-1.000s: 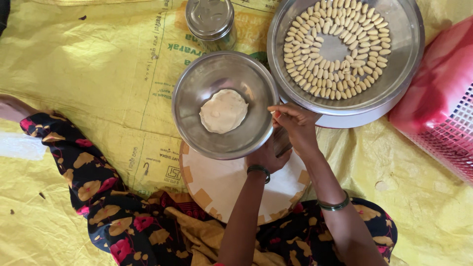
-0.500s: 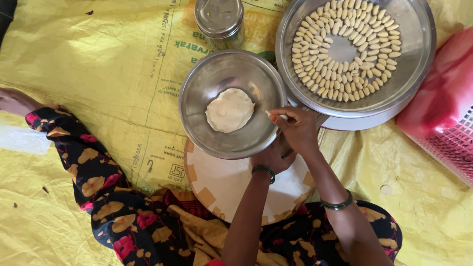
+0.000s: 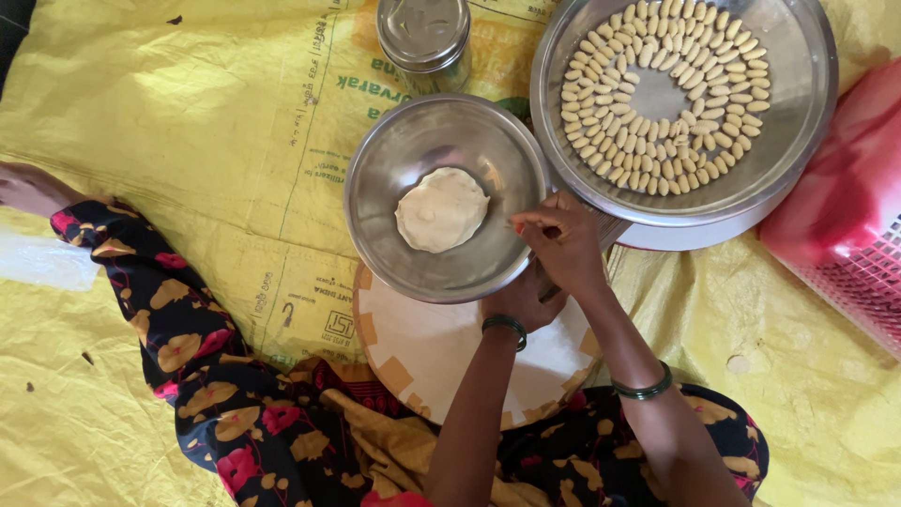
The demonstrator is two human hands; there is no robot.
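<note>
A steel bowl [image 3: 375, 178] holds one flat round lump of pale dough [image 3: 441, 208] and rests partly on a round white board [image 3: 441, 352] in front of my lap. My right hand [image 3: 568, 253] hovers at the bowl's near right rim with its fingertips pinched together; I see nothing between them. My left hand [image 3: 516, 300] lies just below it on the board, curled and mostly hidden by the right hand. Both wrists wear green bangles.
A large steel tray [image 3: 798, 122] at the back right holds several small dough pieces [image 3: 601, 122] laid in rings. A lidded steel tin [image 3: 424, 38] stands behind the bowl. A pink basket [image 3: 845, 244] sits at the right. Yellow sheeting [image 3: 188, 122] covers the floor.
The view shifted slightly to the left. My right hand's pinched fingers dropped a little along the bowl's rim. The bowl, the dough and the tray stayed put.
</note>
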